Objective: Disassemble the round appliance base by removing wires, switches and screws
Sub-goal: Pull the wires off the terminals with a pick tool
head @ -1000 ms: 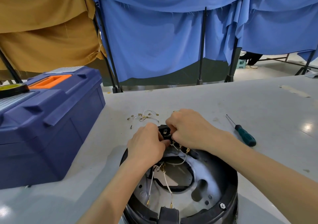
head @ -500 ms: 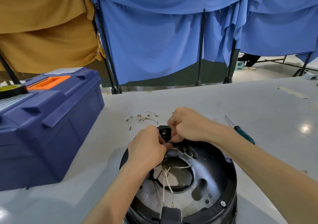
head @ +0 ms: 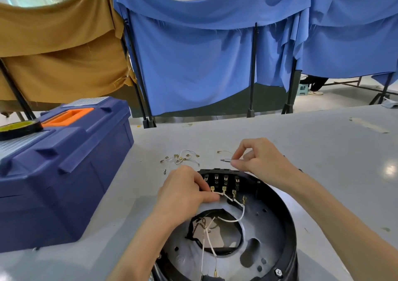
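Now, table (head: 323,151): grey top; base at near edge, loose-wire pile (head: 183,157) further back.
base (head: 286,226): round, black rim, open side up, betw both forearms. Step, as I judge: stripping wires off the switch block. Screws look untouched, e.g. hex bolt (head: 278,272) on near rim.
L hand (head: 185,194): on base's far-left inner edge, fingers curled, pinching white wires just beside leftmost of the brass connectors (head: 224,188).
R hand (head: 262,162): over table just beyond far rim, thumb + index closed on grey piece.
switch block (head: 224,179): black, at far rim, betw the two hands. Connectors sit just below it; can't tell if seated or off.
white wires (head: 231,220): run from connectors down to centre hole.
grey piece (head: 225,160): tip pokes left out of R pinch; too small to ID. Next, prob: set it by the pile, then R hand back to connectors for a straight pull while L steadies.
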Demonstrator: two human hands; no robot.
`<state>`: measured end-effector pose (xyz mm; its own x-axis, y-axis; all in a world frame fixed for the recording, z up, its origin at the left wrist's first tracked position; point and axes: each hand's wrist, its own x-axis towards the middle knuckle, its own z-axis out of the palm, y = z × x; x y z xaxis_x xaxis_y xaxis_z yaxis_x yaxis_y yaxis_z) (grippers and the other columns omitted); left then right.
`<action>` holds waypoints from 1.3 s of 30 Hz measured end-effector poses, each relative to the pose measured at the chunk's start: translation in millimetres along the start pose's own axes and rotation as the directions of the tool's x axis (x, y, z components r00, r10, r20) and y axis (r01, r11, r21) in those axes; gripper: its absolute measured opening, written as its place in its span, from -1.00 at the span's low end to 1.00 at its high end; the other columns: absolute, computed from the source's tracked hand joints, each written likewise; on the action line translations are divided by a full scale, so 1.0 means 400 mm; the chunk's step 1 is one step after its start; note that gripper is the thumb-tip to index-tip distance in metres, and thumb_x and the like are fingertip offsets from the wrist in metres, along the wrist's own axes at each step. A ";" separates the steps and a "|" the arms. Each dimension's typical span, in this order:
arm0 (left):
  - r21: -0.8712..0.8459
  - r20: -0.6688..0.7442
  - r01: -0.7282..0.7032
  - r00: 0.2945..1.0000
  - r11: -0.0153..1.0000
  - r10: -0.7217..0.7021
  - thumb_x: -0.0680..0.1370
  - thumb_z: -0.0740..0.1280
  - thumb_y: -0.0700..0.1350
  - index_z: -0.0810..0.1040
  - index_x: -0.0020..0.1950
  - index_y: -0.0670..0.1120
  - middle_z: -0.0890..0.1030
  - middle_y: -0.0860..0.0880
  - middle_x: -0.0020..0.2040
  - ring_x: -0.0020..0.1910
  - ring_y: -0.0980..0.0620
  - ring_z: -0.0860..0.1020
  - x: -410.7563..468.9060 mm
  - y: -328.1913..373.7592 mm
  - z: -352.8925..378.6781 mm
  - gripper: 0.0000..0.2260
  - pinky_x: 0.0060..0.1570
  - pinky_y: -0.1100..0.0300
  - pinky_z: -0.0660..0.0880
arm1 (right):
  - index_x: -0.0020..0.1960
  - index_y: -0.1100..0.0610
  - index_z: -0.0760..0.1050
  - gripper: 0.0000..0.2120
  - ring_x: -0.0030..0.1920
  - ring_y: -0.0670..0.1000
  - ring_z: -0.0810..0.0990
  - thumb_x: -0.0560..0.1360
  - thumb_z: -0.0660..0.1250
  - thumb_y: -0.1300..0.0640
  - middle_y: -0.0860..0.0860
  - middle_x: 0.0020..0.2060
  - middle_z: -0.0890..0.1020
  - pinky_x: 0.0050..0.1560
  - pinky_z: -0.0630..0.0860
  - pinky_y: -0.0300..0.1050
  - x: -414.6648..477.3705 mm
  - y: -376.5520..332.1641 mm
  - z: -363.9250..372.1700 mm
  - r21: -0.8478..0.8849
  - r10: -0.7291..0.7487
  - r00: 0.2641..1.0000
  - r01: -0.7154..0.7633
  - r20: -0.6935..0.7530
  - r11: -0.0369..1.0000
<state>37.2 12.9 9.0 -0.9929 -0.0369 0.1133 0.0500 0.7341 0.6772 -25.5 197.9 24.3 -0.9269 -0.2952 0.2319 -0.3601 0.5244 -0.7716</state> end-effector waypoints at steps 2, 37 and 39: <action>-0.132 -0.008 -0.008 1.000 0.991 0.007 0.35 0.58 -0.05 0.63 -0.38 -0.06 0.38 0.06 -0.67 -0.69 0.15 0.28 0.000 0.008 -0.020 -0.81 -0.55 0.30 0.27 | -0.17 0.07 0.59 -0.88 -0.43 -0.12 0.45 0.49 0.41 0.04 -0.07 -0.48 0.54 -0.13 0.45 -0.10 0.008 0.004 -0.010 -0.091 -0.003 1.000 0.001 -0.022 0.996; -0.527 -0.426 0.334 0.692 0.782 -0.582 0.57 0.30 -0.15 0.64 0.01 -0.24 0.50 -0.07 -0.51 -0.61 0.05 0.31 0.231 -0.204 -0.037 -0.81 -0.54 0.28 0.32 | -0.30 0.13 0.54 -0.71 -0.35 -0.01 0.46 0.35 0.56 -0.04 0.07 -0.39 0.57 -0.28 0.34 -0.17 0.052 0.013 -0.021 -0.182 0.016 0.953 0.041 0.302 0.982; -0.404 -0.477 0.176 0.797 0.898 -0.371 0.54 0.36 -0.05 0.69 -0.10 -0.13 0.49 0.01 -0.55 -0.62 0.11 0.36 0.204 -0.162 -0.050 -0.82 -0.49 0.28 0.41 | -0.29 0.13 0.56 -0.72 -0.36 -0.09 0.46 0.36 0.55 -0.04 -0.05 -0.41 0.52 -0.32 0.31 -0.24 0.052 0.013 -0.015 -0.224 -0.011 0.966 0.071 0.259 0.972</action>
<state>-45.1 -51.4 -10.9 -0.7579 -0.6254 0.1856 -0.0865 0.3784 0.9216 -47.2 199.3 28.8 -0.8636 -0.4979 0.0792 -0.4399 0.6674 -0.6009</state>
